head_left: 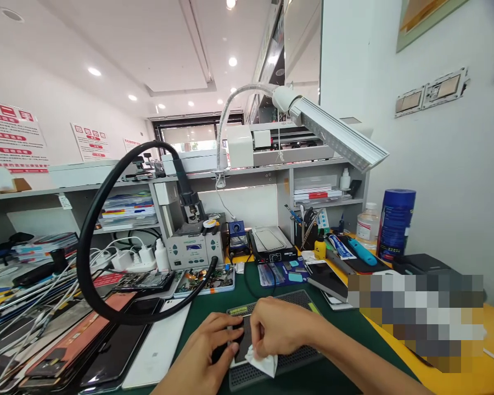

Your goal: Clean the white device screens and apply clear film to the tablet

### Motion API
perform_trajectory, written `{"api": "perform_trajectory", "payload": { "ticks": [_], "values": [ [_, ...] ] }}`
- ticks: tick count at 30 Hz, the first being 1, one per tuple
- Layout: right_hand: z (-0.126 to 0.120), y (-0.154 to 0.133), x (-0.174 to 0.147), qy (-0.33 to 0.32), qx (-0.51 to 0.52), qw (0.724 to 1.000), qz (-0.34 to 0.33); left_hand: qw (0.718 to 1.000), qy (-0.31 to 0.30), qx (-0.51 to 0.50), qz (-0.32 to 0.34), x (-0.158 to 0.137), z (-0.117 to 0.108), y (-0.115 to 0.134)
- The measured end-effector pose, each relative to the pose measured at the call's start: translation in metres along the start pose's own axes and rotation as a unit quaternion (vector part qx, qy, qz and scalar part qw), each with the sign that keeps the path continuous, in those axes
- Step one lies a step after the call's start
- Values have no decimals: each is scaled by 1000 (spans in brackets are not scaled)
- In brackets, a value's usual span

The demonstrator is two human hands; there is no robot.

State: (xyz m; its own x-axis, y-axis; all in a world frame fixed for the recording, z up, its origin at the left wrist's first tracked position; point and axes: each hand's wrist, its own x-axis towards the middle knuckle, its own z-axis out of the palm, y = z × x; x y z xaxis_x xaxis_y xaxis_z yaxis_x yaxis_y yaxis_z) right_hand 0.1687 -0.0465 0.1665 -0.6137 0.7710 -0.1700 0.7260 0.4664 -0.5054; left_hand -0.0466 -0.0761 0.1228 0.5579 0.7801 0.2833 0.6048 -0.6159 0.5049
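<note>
A dark, flat, phone-like device (242, 341) lies on a grey perforated mat (290, 356) in front of me, partly covered by both hands. My left hand (208, 348) grips its left side, fingers at the upper part and thumb on the lower part. Curled into a fist, my right hand (278, 326) presses a crumpled white tissue (264, 364) against the device's lower right. The tissue's loose end hangs over the mat. The device's right edge is hidden under my right hand.
Several phones and screens (115, 345) are stacked at left, under the looping black hose of a hot-air station (195, 247). A phone (327, 280), a yellow bottle (320, 248) and a blue canister (396, 225) stand or lie at right. A lamp (337, 131) arches overhead.
</note>
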Motion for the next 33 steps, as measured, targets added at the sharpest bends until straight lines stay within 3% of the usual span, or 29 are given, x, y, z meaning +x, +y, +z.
{"api": "perform_trajectory", "payload": {
  "ticks": [13, 26, 29, 33],
  "values": [
    [-31, 41, -35, -25, 28, 998, 42, 998, 65, -13, 8, 2, 5, -1],
    [-24, 50, -37, -13, 73, 997, 19, 992, 64, 108, 8, 2, 6, 1],
    [-21, 52, -36, -9, 76, 997, 24, 989, 29, 139, 39, 12, 5, 10],
    [-19, 52, -35, -2, 72, 997, 29, 974, -18, 175, 142, 34, 4, 22]
  ]
}}
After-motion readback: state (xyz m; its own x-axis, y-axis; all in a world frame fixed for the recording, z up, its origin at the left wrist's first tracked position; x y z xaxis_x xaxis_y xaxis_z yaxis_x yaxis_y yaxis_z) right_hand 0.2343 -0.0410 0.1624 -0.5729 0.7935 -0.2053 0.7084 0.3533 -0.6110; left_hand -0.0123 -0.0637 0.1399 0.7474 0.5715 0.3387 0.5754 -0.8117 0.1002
